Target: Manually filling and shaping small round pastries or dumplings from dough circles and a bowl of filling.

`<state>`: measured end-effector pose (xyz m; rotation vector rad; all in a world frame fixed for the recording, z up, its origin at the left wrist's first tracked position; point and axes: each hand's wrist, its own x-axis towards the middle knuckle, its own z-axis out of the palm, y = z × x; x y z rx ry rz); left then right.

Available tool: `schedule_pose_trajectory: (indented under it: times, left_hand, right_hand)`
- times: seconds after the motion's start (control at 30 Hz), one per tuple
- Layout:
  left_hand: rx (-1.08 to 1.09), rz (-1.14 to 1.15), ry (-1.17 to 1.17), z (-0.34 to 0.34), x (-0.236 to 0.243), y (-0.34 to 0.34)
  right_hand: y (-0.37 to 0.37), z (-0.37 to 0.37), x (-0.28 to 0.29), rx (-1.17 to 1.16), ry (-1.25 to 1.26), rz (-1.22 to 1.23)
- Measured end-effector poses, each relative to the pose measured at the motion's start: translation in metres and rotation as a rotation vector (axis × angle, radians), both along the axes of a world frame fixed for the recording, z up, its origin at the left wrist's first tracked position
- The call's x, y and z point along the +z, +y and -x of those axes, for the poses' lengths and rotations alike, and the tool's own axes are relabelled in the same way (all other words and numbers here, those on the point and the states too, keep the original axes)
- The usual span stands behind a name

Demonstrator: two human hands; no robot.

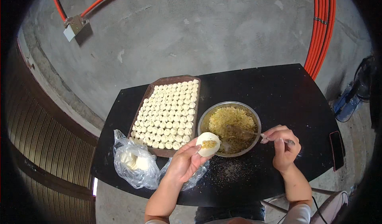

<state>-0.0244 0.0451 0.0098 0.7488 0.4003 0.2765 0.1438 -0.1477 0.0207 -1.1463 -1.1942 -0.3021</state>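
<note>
My left hand [186, 160] holds a round pale dough wrapper [207, 143] with a small heap of yellow filling on it, just in front of a steel bowl [203, 122]. The bowl holds chopped yellowish filling [229, 118], darker toward the middle. My right hand [284, 146] grips the handle of a metal spoon [258, 133], whose head is down in the filling. To the bowl's left, a brown tray [148, 89] carries several rows of pleated dumplings [167, 112].
A plastic bag [135, 164] of pale wrappers lies at the black table's [258, 85] left front, another behind my left wrist. A phone [335, 150] lies at the right edge. Beyond are a concrete wall, red conduits [320, 29], a shutter [47, 144] and blue containers [344, 104].
</note>
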Motion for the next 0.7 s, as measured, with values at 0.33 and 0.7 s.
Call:
schedule_pose_trajectory:
  times: [0.33,0.7]
  left_hand:
    - [-0.124,0.204,-0.147,-0.004,-0.008,0.003]
    - [-0.086,-0.012,-0.079,0.0,-0.001,0.0]
  right_hand:
    - [0.01,-0.008,-0.016,-0.032,0.402,0.441]
    - [0.01,-0.026,-0.019,-0.231,0.486,0.462]
